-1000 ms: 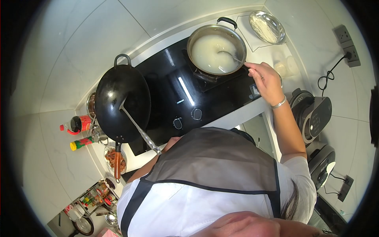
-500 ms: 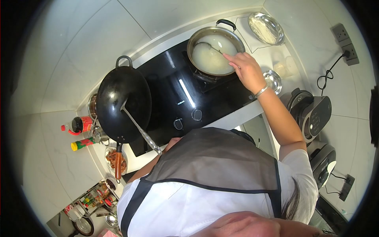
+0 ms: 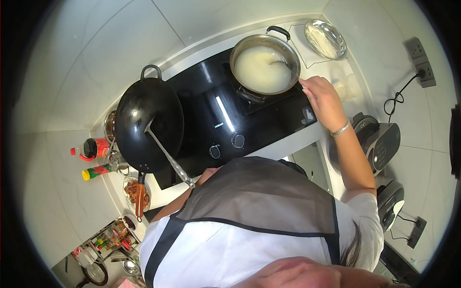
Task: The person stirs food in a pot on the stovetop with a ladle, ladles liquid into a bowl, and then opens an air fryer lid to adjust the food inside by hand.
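My right hand [image 3: 324,98] is closed around the handle of a metal spoon [image 3: 289,70] at the right rim of a two-handled pot [image 3: 233,60]. The spoon's bowl dips into cloudy, pale liquid [image 3: 261,72] that fills much of the pot. A bracelet circles my right wrist. Low by the cooktop's front edge, part of my left hand [image 3: 208,174] shows beside the apron; its fingers are hidden. Close to it is the handle end of a long metal spatula [image 3: 170,161], whose other end rests in the black wok [image 3: 139,105].
The pot and wok stand on a black glass cooktop [image 3: 201,115]. A metal bowl of pale strands [image 3: 325,41] lies at the back right. Bottles [image 3: 98,148] and a dish of brown food [image 3: 132,189] are at left, grey appliances [image 3: 379,144] at right.
My right hand has moved right and slightly toward me. The spoon's bowl has swept from the pot's left side to its right side, and the liquid swirls.
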A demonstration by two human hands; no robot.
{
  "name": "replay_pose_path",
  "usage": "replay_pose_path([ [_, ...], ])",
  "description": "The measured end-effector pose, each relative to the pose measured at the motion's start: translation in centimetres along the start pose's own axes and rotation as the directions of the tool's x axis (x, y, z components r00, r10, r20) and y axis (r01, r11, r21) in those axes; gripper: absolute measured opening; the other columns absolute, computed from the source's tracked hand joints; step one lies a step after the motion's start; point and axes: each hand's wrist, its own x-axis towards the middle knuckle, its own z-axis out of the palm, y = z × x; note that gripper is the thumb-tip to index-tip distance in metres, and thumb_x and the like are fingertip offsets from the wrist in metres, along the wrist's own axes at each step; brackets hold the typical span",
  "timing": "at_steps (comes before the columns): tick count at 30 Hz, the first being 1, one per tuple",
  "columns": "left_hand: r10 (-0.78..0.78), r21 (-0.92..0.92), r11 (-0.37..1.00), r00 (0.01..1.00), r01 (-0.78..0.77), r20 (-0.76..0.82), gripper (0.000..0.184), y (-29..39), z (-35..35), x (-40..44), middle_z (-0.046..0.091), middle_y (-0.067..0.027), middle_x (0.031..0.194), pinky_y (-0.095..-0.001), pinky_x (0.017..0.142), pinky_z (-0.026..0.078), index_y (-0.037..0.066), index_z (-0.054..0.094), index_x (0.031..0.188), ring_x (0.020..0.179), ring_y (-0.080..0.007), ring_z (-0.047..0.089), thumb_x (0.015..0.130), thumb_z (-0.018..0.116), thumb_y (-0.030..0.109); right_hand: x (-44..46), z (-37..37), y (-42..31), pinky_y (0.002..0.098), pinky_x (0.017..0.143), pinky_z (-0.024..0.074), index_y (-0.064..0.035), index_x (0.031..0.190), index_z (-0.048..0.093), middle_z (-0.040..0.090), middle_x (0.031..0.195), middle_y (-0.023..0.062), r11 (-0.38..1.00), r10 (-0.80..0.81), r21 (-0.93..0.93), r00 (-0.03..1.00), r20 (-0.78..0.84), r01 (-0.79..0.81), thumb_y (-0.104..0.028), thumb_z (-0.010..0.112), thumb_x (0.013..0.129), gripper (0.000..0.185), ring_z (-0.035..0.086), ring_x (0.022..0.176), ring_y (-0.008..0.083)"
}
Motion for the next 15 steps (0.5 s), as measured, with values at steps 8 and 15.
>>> replay_pose_path([
  [8,0.007,-0.020,1.000,1.000,-0.007,0.019,0.037,-1.0,-0.9,1.0,0.070,-0.0016,0.092,-0.0226,0.072,0.052,-0.004,0.070,0.108,0.079,-0.0065,0.062,0.100,0.061,0.031,0.4,-0.6,-3.3,0.0415,0.075,0.0494,-0.0003,0.108,0.067,0.064,0.089,0.0146,0.988,-0.031,0.156,0.998,0.060,0.022,-0.010,0.067,0.088,0.023,0.060,0.083,0.0337],
  [15,0.050,-0.011,0.999,0.997,-0.050,0.052,0.037,-0.1,-0.4,-0.1,0.070,-0.0029,0.096,-0.0229,0.075,0.053,-0.005,0.069,0.111,0.083,-0.0069,0.062,0.100,0.060,0.029,3.2,3.9,-1.9,0.0406,0.075,0.0496,-0.0017,0.107,0.068,0.065,0.088,0.0139,0.996,-0.058,0.059,0.995,-0.080,0.063,-0.012,0.067,0.088,0.022,0.061,0.082,0.0326],
])
